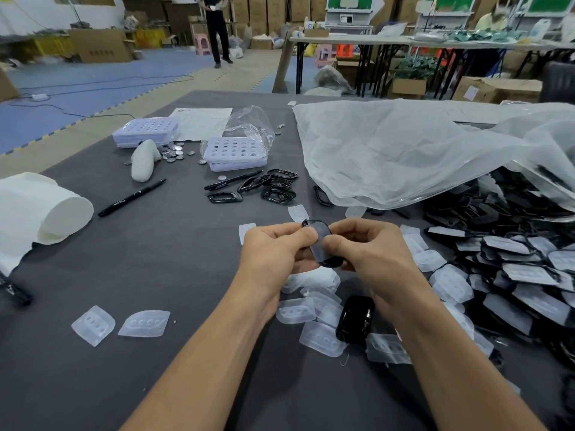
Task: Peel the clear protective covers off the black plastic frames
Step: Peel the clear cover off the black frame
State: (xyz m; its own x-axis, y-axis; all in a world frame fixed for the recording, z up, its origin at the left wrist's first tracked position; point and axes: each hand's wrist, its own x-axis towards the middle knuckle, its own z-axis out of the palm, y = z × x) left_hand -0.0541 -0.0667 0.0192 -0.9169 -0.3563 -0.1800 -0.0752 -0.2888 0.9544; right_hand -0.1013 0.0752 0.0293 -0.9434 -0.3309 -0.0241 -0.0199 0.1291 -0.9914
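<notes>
Both hands hold one black plastic frame (327, 262) with its clear cover (320, 241) just above the dark table (174, 262). My left hand (273, 253) grips its left side, thumb on top. My right hand (370, 248) pinches the right side, with the thumb pressed on the cover. A heap of covered black frames (510, 269) lies to the right. Several bare frames (273, 188) sit farther back in the middle. Peeled clear covers (144, 323) lie scattered around my forearms.
A large clear plastic bag (404, 150) drapes over the heap at right. A black roll (356, 318) stands under my right wrist. Two marker pens (132, 197), white hole trays (236, 152), coin-like discs (174, 150) and a white foam roll (40, 209) occupy the left and back.
</notes>
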